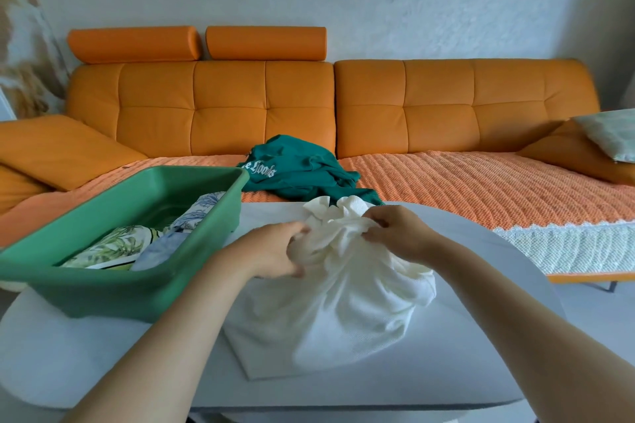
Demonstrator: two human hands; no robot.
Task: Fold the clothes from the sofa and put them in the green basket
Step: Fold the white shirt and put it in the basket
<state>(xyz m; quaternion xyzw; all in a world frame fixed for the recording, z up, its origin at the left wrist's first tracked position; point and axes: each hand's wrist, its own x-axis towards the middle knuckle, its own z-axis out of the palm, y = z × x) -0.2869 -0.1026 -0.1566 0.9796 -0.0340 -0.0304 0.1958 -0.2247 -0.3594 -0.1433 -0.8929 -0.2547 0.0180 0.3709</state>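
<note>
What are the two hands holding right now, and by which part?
The white garment, by its bunched far end: the left hand grips the left side, the right hand the right.

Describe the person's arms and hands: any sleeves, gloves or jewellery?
Both the left hand and right hand are bare, with no gloves. The forearms are bare right to the frame's edge, so no sleeves show. No watch or bracelet at either wrist; no rings visible.
</note>
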